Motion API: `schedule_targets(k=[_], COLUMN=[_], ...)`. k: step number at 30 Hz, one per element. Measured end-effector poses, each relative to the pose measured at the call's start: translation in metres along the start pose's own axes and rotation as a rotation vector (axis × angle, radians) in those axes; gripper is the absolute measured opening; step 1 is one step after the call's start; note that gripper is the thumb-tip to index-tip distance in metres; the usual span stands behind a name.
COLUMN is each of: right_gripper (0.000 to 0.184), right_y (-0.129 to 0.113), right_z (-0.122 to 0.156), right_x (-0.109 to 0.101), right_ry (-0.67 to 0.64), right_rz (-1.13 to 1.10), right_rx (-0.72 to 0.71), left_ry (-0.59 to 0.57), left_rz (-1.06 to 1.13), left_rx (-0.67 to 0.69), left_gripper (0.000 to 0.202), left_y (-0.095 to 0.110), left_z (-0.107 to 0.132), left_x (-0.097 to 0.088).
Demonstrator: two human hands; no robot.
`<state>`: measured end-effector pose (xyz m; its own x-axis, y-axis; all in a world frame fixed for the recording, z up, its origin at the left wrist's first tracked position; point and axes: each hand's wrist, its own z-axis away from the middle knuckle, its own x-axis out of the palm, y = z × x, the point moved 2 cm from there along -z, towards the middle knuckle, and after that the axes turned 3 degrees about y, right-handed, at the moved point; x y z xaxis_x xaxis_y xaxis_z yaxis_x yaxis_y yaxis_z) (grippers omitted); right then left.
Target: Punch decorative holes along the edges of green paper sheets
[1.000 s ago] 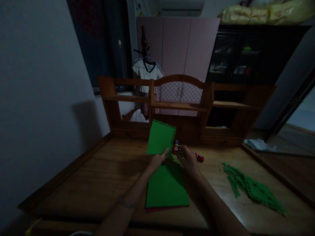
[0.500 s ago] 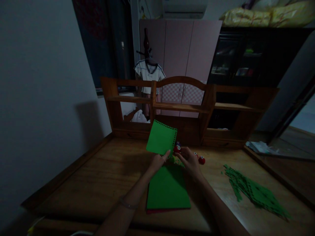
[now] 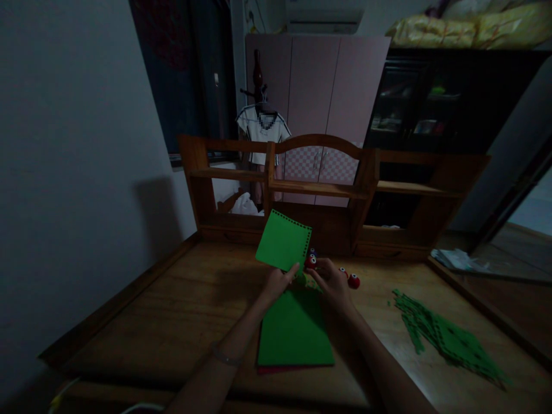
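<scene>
My left hand [image 3: 279,283] pinches the lower edge of a green sheet of paper [image 3: 282,240], held up and tilted above the desk. A row of small cut-outs runs along the sheet's top and right edges. In my right hand [image 3: 333,282], closed at the sheet's lower right corner, is a small red craft punch [image 3: 310,261] with round eyes. Below my hands lies a stack of green paper [image 3: 295,330], with a red layer showing under its front edge. Small green bits [image 3: 313,283] are scattered just behind the stack.
More red punches [image 3: 354,280] sit right of my right hand. A pile of green paper strips and cut pieces [image 3: 452,339] spreads over the desk's right side. The wooden shelf unit [image 3: 319,187] stands along the back edge, and a wall [image 3: 99,190] bounds the left.
Almost nothing differs. The sheet and both hands keep nearly the same position, with only a very slight shift of the view.
</scene>
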<state>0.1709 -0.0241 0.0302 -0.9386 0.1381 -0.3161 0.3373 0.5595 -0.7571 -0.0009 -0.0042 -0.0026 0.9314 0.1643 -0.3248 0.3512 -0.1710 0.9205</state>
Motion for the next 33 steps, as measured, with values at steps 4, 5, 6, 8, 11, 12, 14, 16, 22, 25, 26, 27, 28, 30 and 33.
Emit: schedule_targets(k=[4,5,6,8,11,12,14,16,22,25,26,27,28,30,33], right_gripper=[0.029,0.029,0.028,0.028,0.029,0.029,0.028,0.028,0.029,0.028,0.027,0.027,0.027,0.027,0.026], right_y=[0.0056,0.0068,0.0079,0.0095,0.0104,0.0106,0.011,0.0111,0.0083,0.0067,0.0063,0.006,0.0058,0.0057,0.0055], right_z=[-0.001,-0.0013,-0.0015,-0.0016,-0.0016,-0.0016,-0.0017,-0.0017,-0.001,-0.0007,-0.0006,-0.0006,-0.0006,-0.0006,-0.0007], right_x=[0.0015,0.0018,0.0018,0.0016,0.0009,0.0007,0.0005,0.0006,0.0017,0.002,0.002,0.0019,0.0019,0.0021,0.0026], right_ry=[0.005,0.007,0.011,0.014,0.012,0.011,0.01,0.009,-0.005,-0.007,-0.006,-0.003,-0.001,-0.004,-0.014], right_rz=[0.024,0.033,0.044,0.071,0.106,0.115,0.123,0.119,0.086,0.084,0.085,0.086,0.087,0.089,0.092], right_rx=[-0.005,-0.006,-0.004,0.001,-0.008,-0.013,-0.021,-0.022,-0.026,-0.025,-0.026,-0.027,-0.03,-0.039,-0.05], left_ry=[0.002,0.003,0.007,0.016,0.003,-0.002,-0.017,-0.028,-0.009,-0.011,-0.015,-0.017,-0.018,-0.021,-0.015], left_rz=[0.021,0.021,0.022,0.025,0.012,0.004,-0.005,-0.004,0.004,0.009,0.012,0.015,0.019,0.03,0.04], left_rx=[-0.045,-0.049,-0.048,-0.045,-0.055,-0.055,-0.047,-0.049,-0.079,-0.098,-0.093,-0.086,-0.083,-0.082,-0.083], left_gripper=[0.054,0.054,0.054,0.054,0.054,0.055,0.054,0.054,0.055,0.056,0.056,0.057,0.057,0.056,0.055], left_y=[0.0033,0.0043,0.0051,0.0062,0.0067,0.0069,0.0074,0.0075,0.0043,0.0022,0.002,0.0021,0.0022,0.0021,0.0007], left_z=[0.0016,0.002,0.0023,0.0028,0.0033,0.0035,0.0037,0.0036,0.0026,0.0025,0.0026,0.0027,0.0027,0.0025,0.0011], left_x=[0.0012,0.0015,0.0016,0.0016,0.0012,0.0009,0.0002,-0.0002,0.0012,0.0019,0.0019,0.0018,0.0016,0.0017,0.003])
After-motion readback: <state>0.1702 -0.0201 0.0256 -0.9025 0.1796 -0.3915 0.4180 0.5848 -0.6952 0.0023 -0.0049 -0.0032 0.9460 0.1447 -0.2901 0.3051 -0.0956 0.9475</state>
